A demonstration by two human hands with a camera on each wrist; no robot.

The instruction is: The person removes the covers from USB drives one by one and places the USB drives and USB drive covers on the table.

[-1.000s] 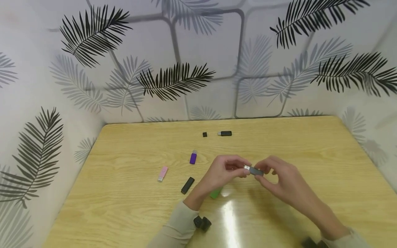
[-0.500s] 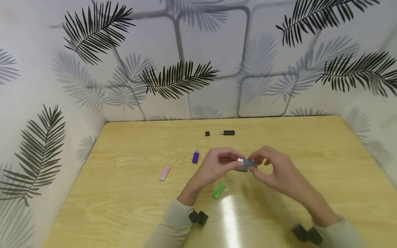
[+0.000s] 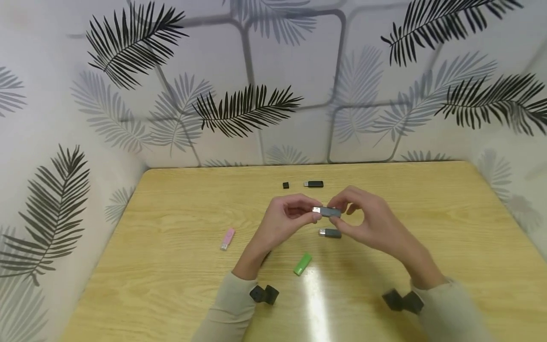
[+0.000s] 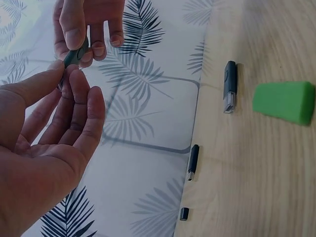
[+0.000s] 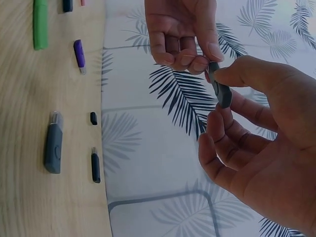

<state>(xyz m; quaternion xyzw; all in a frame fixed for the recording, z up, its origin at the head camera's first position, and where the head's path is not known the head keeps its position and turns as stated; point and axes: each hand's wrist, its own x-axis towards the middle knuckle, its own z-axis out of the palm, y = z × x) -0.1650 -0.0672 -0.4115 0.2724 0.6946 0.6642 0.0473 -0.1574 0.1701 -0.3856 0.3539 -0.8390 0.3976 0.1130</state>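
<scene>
Above the table, a grey USB flash drive (image 3: 330, 212) is held level between both hands. My left hand (image 3: 279, 225) pinches it near its silver plug with thumb and fingers. The thumb and fingers of my right hand (image 3: 372, 221) grip the other end of the grey body. Beneath the hands lies a second grey USB flash drive (image 3: 331, 233), its plug bare and pointing left. Closer to me is a green USB flash drive (image 3: 302, 264). The left hand hides a purple USB flash drive (image 5: 79, 55) from the head view, but it shows in the right wrist view.
A pink USB flash drive (image 3: 228, 238) lies to the left on the wooden table (image 3: 171, 285). Near the back edge are a black USB flash drive (image 3: 315, 184) and a small black cap (image 3: 286, 185). A dark drive (image 3: 266, 258) is mostly covered by the left wrist. Leaf-patterned wall stands behind.
Both hands have moved away from me and leftward with the held drive. The second grey drive has come into view below them, while the purple one is now covered by my left hand.
</scene>
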